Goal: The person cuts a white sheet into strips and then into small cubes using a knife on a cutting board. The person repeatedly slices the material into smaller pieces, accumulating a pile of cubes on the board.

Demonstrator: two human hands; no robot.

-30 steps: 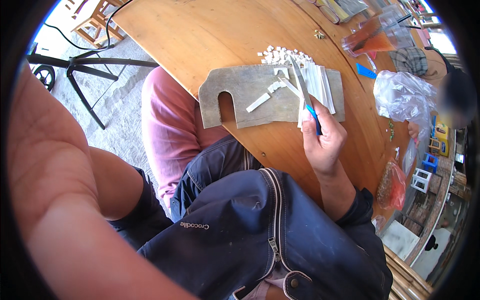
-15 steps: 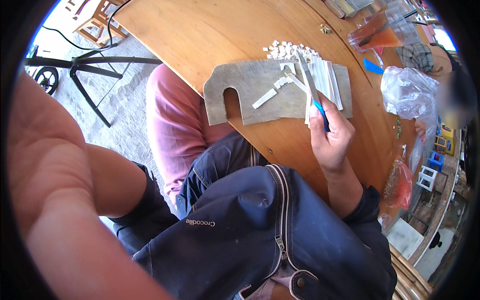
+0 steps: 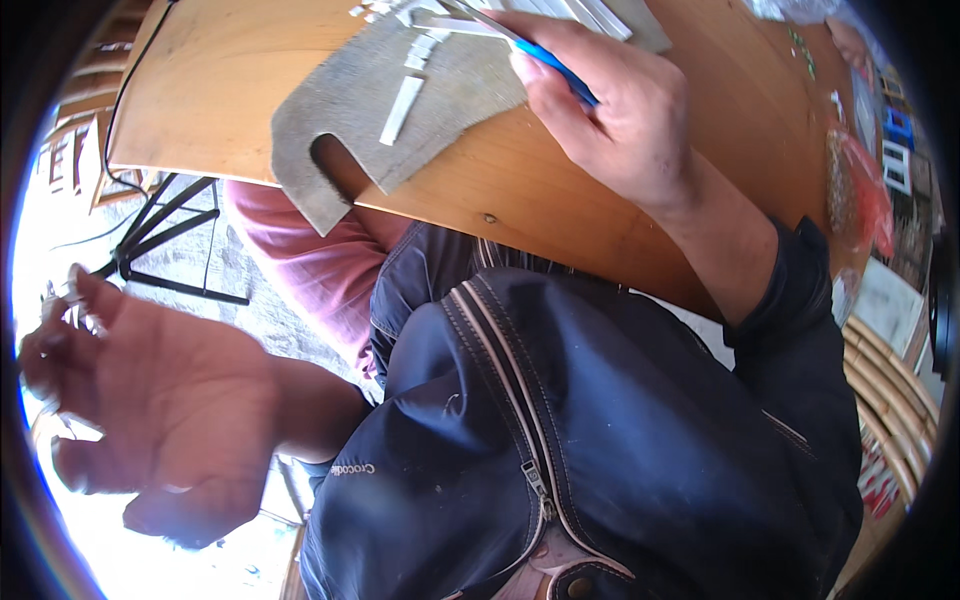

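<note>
My right hand (image 3: 620,120) is shut on a blue-handled cutter (image 3: 555,65), whose metal blade reaches up and left onto a grey cutting board (image 3: 450,110). The board has a notch at its near end and overhangs the edge of the round wooden table (image 3: 560,210). A loose white strip (image 3: 402,97) and several small white pieces lie on the board by the blade. More white strips (image 3: 590,12) are stacked at the top edge. My left hand (image 3: 150,400) is raised at the far left, close to the camera and off the table, palm showing and fingers apart.
Black stand legs (image 3: 165,240) and a cable lie on the ground to the left. A clear bag with red contents (image 3: 850,190) sits at the table's right edge. A cane chair (image 3: 900,380) is on the right. My dark blue jacket (image 3: 600,450) fills the lower middle.
The view has tipped down and closer to the table edge. My left hand has lifted into view, palm out. My right hand keeps the cutter on the board.
</note>
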